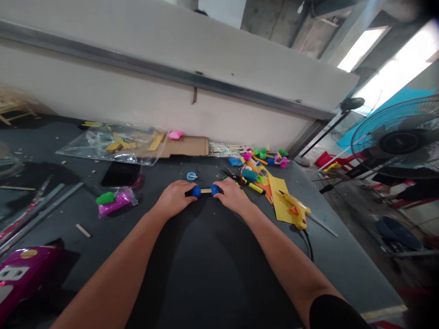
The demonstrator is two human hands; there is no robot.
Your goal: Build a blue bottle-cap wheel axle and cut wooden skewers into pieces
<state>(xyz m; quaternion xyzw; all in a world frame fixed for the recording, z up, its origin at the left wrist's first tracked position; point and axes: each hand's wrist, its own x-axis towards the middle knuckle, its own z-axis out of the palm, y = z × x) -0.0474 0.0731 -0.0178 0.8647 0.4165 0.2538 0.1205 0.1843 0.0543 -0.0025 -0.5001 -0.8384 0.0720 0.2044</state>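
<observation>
Two blue lumps joined by a short pale stick (206,191) are held level between my hands over the middle of the dark table. My left hand (175,197) is closed on the left blue lump (195,191). On the other end, my right hand (232,195) pinches the right blue lump (215,189). Just behind them a small light blue ring-shaped piece (192,176) lies on the table. Black-handled pliers or cutters and a yellow cutter (254,187) lie beyond my right hand.
A yellow glue gun (297,211) rests on yellow sheet (279,194) at right. Colourful clay pieces (262,156) sit behind. Leftward are a phone (120,174), a pink-and-green clay packet (116,200), metal strips (44,214) and a purple device (30,269). A fan (399,139) stands far right.
</observation>
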